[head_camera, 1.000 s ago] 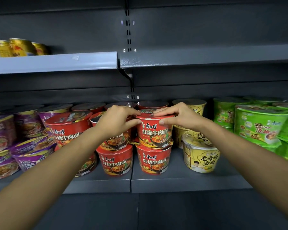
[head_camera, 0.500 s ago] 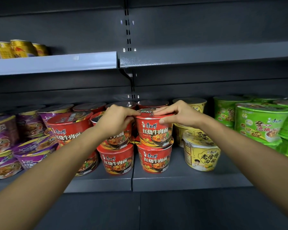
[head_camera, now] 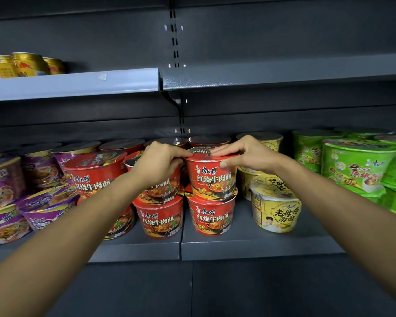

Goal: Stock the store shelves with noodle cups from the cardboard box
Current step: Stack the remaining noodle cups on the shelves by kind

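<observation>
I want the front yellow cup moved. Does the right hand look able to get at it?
Likely yes, once freed: the right hand grips the top red cup; the yellow cup stands unblocked just below.

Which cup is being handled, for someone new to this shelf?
On the lower shelf, find where red cups meet yellow cups. In the rightmost red stack, it is the upper red cup, the only one with the left hand and right hand on its lid.

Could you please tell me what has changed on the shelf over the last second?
Almost nothing. On the left hand, the thumb that pressed the side of the top red noodle cup has tucked out of sight. The right hand keeps its grip on the lid rim; the cup stays stacked on the lower red cup.
</observation>
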Demonstrator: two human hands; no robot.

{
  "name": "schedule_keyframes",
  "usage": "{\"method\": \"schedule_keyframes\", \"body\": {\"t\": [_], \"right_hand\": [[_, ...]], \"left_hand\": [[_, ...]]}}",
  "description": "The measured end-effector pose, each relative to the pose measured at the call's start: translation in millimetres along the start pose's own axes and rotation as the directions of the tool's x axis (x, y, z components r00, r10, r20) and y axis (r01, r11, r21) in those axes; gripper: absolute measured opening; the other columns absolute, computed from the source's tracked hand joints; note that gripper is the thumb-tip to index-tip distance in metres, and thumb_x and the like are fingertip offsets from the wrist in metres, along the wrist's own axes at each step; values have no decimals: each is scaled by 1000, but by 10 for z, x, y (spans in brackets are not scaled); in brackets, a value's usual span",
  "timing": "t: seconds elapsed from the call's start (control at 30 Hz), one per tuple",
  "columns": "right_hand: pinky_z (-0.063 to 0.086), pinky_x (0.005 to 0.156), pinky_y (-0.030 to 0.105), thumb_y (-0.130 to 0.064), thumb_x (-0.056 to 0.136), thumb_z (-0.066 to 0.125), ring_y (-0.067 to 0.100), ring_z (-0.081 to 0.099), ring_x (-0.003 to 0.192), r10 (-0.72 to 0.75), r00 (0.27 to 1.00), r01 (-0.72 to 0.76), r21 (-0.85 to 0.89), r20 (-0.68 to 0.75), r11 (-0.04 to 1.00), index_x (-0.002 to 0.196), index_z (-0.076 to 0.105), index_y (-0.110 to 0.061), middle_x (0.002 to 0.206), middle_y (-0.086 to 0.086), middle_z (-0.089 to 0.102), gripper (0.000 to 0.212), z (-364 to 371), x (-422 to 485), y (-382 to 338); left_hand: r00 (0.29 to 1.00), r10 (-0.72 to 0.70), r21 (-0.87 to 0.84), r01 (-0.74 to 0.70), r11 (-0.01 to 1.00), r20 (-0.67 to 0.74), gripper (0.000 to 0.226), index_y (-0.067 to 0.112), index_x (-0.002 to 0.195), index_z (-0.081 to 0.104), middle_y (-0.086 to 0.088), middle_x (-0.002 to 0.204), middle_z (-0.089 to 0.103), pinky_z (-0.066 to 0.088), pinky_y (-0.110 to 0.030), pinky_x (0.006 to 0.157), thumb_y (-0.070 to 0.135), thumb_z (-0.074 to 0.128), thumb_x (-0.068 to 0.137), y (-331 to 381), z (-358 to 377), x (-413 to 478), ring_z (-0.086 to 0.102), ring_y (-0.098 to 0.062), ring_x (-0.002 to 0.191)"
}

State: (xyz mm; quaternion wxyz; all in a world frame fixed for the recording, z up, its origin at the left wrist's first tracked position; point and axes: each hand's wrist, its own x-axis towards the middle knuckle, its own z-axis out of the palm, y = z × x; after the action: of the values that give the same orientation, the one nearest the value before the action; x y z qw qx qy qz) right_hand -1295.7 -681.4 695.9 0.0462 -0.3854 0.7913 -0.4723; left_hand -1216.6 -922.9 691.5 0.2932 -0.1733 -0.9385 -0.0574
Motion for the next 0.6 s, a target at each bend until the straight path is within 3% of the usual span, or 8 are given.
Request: {"method": "schedule_keyframes", "body": {"t": [0.6], "right_hand": [[55, 81, 23, -9, 79, 72, 9, 62, 107, 25, 1000, -25, 73, -1, 997, 110, 70, -17, 113, -9, 67, 32, 0, 5, 14]], "left_hand": [[1000, 10, 33, -11, 999, 4, 38, 21, 126, 61, -2, 123, 64, 51, -37, 95, 7, 58, 91, -17, 13, 2, 62, -21, 112]]}}
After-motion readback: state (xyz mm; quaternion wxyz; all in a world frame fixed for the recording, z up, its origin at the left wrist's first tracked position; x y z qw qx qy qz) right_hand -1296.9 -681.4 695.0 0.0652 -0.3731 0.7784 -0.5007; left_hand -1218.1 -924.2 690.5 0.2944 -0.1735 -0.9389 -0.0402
